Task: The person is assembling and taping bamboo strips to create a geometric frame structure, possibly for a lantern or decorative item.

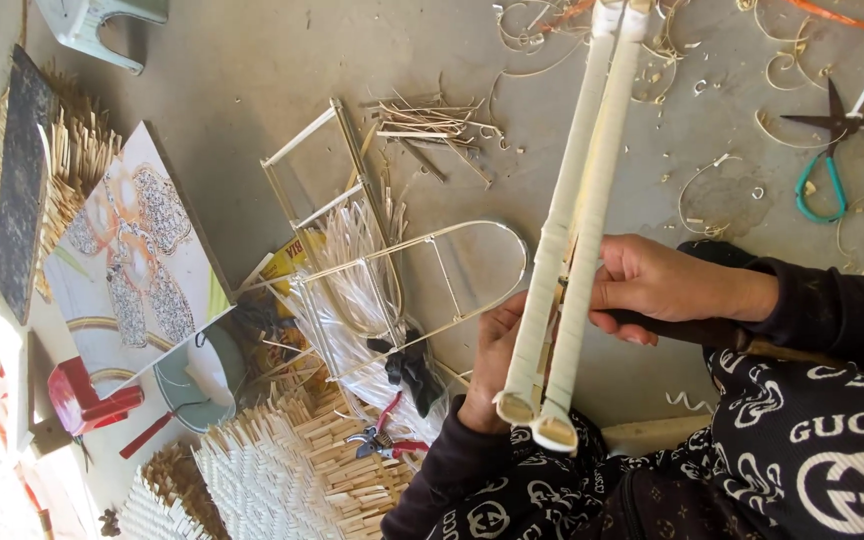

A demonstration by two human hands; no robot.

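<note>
Here, starting at the left of the frame, we see a floral tile [137,250] leaning among bundles of split sticks [72,160], and a woven mat [282,470] at the lower left with red pliers [382,438] lying on it, handy for reach. At the centre, wire frames [372,260] rest on the concrete floor [242,70] beside a bag of plastic strips [352,290]. Right of centre, we hold two wrapped rods [577,220] running from the top edge down to our lap. Our left hand [492,360] curls round their lower ends, steadying them; our right hand [657,285] closes on them from the side, keeping them parallel. Scissors [832,140] lie at the upper right, among curled shavings [722,190].
</note>
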